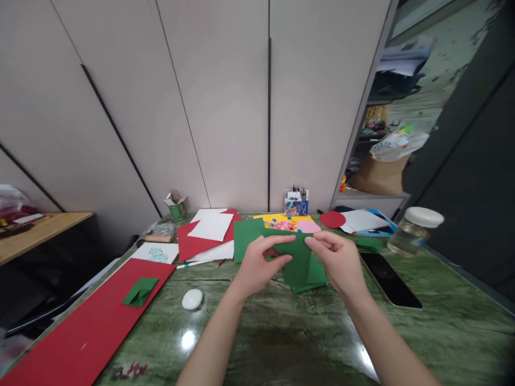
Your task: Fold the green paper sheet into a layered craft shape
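A sheet of green paper [296,268] is held up above the table in front of me. My right hand [340,262] pinches its upper right part between thumb and fingers. At the paper's left side is my left hand [257,262], its thumb and index finger spread apart and lying close against the sheet; whether they touch it I cannot tell. More green paper [247,241] lies behind my left hand, and another green piece [317,274] shows beneath the held sheet.
On the left lie a long red sheet [88,321] with a folded green piece [140,292] and a white rounded object [192,299]. Rightward are a phone [390,280] and a lidded jar [414,233]. A pen box [296,206] stands by the cabinet, behind yellow paper with small colourful pieces [284,225].
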`<control>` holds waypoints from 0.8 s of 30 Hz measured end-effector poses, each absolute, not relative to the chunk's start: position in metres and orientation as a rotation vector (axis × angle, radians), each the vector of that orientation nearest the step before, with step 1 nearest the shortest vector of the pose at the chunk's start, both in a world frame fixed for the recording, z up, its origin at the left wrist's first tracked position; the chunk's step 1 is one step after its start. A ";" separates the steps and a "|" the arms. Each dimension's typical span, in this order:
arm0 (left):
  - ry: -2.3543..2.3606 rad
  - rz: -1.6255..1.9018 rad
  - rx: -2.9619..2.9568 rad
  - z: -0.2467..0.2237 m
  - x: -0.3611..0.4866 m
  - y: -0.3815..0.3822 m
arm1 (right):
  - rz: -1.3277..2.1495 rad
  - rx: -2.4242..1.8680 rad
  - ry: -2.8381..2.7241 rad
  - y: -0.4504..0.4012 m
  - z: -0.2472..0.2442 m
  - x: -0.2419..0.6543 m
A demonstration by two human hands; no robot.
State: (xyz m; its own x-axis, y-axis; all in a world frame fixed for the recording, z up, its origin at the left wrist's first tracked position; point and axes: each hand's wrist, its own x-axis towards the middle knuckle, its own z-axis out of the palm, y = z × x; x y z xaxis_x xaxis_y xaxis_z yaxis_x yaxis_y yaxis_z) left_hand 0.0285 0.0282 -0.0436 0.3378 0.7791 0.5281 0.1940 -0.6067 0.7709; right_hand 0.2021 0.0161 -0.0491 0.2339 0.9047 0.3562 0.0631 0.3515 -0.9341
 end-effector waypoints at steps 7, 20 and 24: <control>0.893 1.244 2.045 -0.043 0.030 0.025 | 0.746 -1.066 -1.193 0.016 -0.051 0.202; 0.752 1.145 1.887 -0.042 0.029 0.031 | 0.719 -1.055 -1.272 0.022 -0.051 0.211; 0.791 1.153 1.915 -0.041 0.029 0.029 | 0.673 -1.098 -1.301 0.020 -0.048 0.210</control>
State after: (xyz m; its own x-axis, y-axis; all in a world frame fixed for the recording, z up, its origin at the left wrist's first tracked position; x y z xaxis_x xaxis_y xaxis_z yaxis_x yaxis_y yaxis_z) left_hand 0.0291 0.0293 -0.0414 0.4027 0.8014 0.4422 0.1244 -0.5266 0.8410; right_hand 0.2095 0.0201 -0.0477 0.1953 0.8911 0.4096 0.1807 0.3778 -0.9081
